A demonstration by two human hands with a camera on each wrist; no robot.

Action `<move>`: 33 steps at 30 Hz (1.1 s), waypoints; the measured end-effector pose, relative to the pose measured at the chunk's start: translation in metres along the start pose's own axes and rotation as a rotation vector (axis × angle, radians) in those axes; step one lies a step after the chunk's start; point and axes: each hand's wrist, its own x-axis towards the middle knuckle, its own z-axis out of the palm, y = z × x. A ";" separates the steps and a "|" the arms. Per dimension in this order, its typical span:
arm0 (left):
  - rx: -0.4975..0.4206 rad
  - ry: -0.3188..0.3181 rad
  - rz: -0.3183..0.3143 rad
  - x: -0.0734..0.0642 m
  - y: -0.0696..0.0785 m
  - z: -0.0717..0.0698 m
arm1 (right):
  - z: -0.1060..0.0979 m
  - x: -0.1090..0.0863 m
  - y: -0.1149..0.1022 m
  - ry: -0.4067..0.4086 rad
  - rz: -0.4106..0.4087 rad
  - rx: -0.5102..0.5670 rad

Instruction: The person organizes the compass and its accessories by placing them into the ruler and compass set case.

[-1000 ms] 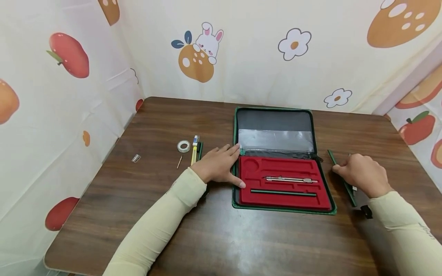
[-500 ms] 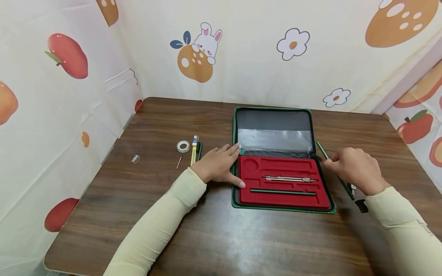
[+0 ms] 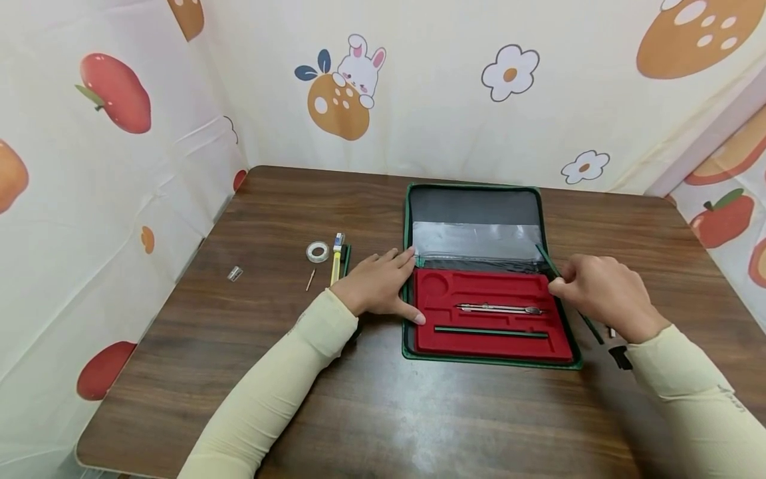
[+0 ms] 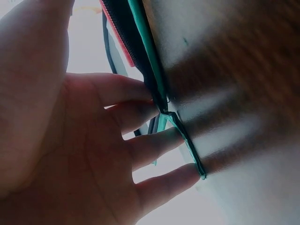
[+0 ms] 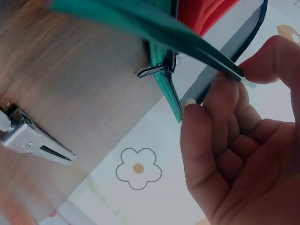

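Note:
A green zip case (image 3: 406, 226) lies open on the table, its red tray (image 3: 491, 350) facing up. In that tray sit a silver compass (image 3: 497, 309) and a slim dark-green stick (image 3: 491, 332). My left hand (image 3: 380, 283) rests with spread fingers on the case's left edge; in the left wrist view its fingers (image 4: 161, 145) touch the green border. Beside the case's right edge, my right hand (image 3: 610, 293) pinches a green pencil (image 5: 154, 28) between thumb and fingertips. The pencil slants, its far end over the case's right side.
Left of the case lie a tape roll (image 3: 317, 251), a slim yellow item (image 3: 336, 263), a green stick (image 3: 346, 259), a small brown stick (image 3: 310, 279) and a metal sharpener (image 3: 235, 274). Near my right hand is a silver metal piece (image 5: 40, 143). A patterned curtain backs the table.
My right hand has moved left with the green pencil, bringing it from the table beside the case to over the case's right edge. My left hand has stayed put.

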 end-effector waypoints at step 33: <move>0.009 0.005 0.004 -0.001 0.000 0.000 | -0.002 -0.011 -0.038 0.115 -0.447 0.014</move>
